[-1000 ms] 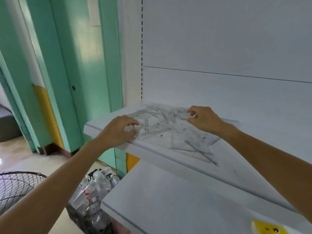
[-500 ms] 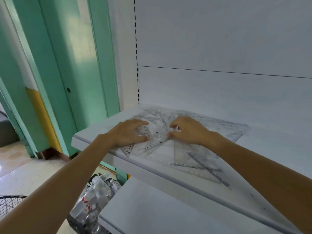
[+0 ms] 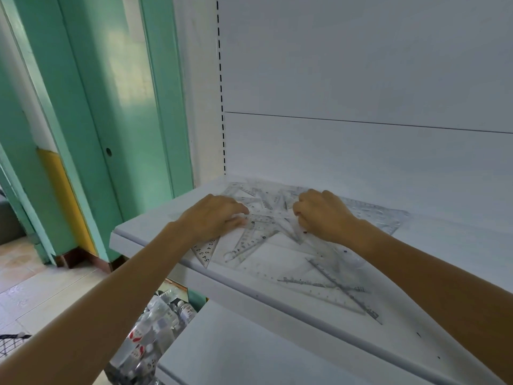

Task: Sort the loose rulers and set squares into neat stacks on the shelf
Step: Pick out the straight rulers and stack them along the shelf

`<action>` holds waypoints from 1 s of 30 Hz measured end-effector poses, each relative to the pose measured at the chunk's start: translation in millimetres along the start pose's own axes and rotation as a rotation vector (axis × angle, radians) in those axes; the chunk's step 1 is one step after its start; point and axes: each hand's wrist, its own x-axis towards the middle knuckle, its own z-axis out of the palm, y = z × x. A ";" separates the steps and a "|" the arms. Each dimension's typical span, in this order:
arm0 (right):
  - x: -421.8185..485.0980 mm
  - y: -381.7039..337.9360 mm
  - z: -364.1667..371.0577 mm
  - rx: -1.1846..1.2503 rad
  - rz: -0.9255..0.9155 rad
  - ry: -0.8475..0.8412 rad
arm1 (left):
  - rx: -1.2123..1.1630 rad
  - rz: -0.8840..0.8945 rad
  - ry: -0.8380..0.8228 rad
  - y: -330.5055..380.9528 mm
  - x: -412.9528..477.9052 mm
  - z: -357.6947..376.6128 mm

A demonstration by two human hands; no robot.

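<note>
Several clear plastic rulers and set squares (image 3: pixel 266 232) lie scattered and overlapping on the white shelf (image 3: pixel 155 234). My left hand (image 3: pixel 213 218) rests palm down on the pile's left side, fingers pressing on a small set square (image 3: pixel 206 250) whose corner reaches the shelf's front edge. My right hand (image 3: pixel 322 215) is curled over the pile's middle, fingertips down on the plastic; I cannot tell if it grips a piece. A large set square (image 3: pixel 327 287) with a ruler crossing it lies at the front right. More pieces (image 3: pixel 374 212) spread behind my right wrist.
A lower white shelf (image 3: pixel 236 351) juts out below. Clear bottles (image 3: pixel 155 326) are heaped on the floor under the shelf's left end. Green door frames (image 3: pixel 91 107) stand to the left. The shelf's white back panel (image 3: pixel 361 79) rises behind the pile.
Both hands have come closer together onto the middle of the pile over the last second. Since half a second ago my right hand has drawn slightly back and curled.
</note>
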 end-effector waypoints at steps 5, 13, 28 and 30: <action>3.7 -2.2 -3.8 0.248 0.009 -0.158 | 0.079 0.044 0.098 8.5 1.5 1.0; 7.6 -3.1 -5.0 0.135 0.155 -0.014 | 0.164 0.096 0.369 11.8 -3.3 -9.8; -28.3 5.1 -33.7 0.648 0.367 0.099 | -0.086 0.015 0.168 29.4 -29.6 -21.9; -47.4 8.7 -35.2 0.612 0.368 0.097 | -0.185 0.018 0.148 37.9 -27.7 -18.9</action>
